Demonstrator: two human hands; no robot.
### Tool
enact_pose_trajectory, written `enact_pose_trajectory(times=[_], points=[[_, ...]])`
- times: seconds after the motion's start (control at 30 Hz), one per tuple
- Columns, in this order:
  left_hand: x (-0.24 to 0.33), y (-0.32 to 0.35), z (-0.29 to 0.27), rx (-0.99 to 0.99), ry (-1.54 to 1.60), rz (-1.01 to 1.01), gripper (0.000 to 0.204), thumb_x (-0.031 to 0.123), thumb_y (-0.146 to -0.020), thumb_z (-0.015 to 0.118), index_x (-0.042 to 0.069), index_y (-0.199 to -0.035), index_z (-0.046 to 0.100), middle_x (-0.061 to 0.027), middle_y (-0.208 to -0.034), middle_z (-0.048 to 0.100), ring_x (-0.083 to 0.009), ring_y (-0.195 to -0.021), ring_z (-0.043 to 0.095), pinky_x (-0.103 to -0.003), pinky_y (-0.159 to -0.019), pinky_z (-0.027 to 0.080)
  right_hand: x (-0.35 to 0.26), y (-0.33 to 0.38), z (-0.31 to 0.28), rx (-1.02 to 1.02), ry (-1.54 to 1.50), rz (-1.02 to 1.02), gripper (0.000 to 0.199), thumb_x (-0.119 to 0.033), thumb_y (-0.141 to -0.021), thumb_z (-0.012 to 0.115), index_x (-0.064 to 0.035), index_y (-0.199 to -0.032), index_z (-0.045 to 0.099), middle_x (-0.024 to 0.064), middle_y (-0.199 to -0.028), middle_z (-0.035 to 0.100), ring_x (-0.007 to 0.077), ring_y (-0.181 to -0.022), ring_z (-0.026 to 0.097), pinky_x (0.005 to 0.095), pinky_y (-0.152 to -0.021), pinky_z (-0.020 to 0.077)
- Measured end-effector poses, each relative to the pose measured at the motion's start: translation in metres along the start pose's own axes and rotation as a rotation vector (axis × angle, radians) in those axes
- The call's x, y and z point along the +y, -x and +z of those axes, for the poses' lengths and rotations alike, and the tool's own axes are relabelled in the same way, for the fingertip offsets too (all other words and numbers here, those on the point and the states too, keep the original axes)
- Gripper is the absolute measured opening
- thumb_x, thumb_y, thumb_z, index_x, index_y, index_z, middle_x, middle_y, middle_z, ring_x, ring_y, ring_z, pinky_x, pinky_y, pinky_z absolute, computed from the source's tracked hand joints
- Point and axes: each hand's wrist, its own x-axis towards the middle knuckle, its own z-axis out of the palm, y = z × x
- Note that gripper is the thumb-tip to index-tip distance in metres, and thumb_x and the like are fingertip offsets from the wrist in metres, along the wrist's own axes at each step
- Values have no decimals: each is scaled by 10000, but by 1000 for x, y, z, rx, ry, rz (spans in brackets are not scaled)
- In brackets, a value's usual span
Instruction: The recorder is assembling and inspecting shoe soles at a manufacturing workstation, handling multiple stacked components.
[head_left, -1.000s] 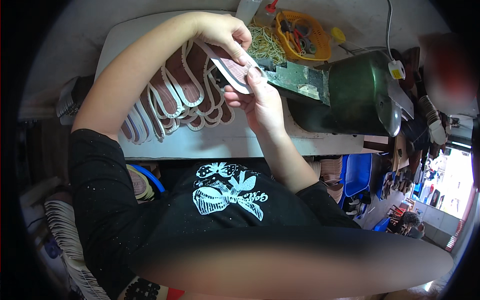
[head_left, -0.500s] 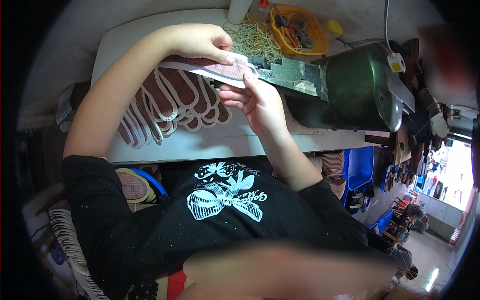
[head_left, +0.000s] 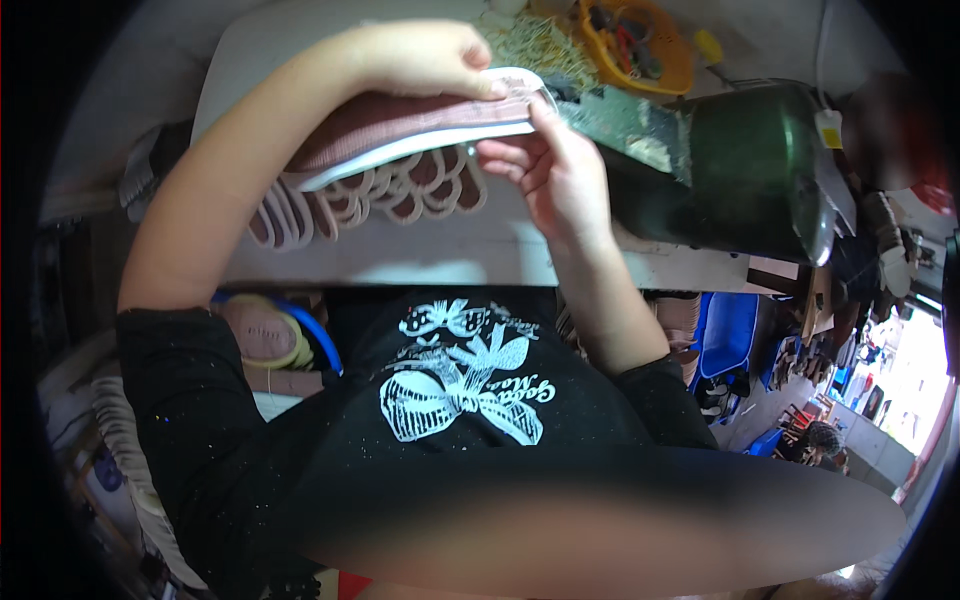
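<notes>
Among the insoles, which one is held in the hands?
The raised insole, gripped by the left hand and right hand, its tip near the green machine; the other insoles lie overlapping on the white table.

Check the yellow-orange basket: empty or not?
Not empty: the yellow-orange basket holds several items, a red one among them. Blur and the frame's top edge leave how full it is unclear.
</notes>
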Motion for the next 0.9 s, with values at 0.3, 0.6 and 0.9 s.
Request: enact_pose_trajectory(times=[0.3, 0.6, 0.9], points=[[12, 11, 6, 22, 14, 28, 396, 346, -883, 559, 68, -1162, 600, -128, -1129, 616, -245, -1036, 558, -335, -914, 421, 0, -5, -12, 7, 78, -29, 347, -260, -935, 469, 42, -1079, 561, 148, -878, 670, 197, -724, 675, 308, -657, 570], [16, 11, 38, 87, 467, -265, 356, 376, -861, 589, 33, -822, 674, -23, -595, 598, -50, -437, 523, -193, -358, 398, -3, 3, -11, 25, 83, -23, 247, -208, -861, 618, 3, -984, 587, 77, -856, 633, 142, -704, 636, 266, -603, 525], [24, 10, 40, 44, 603, -416, 528, 463, -892, 530, -14, -686, 625, -104, -507, 590, -130, -356, 549, -198, -313, 383, -21, 30, -30, -103, 281, 93, 228, -157, -826, 659, 30, -952, 630, 36, -838, 643, 75, -735, 578, 217, -680, 464]])
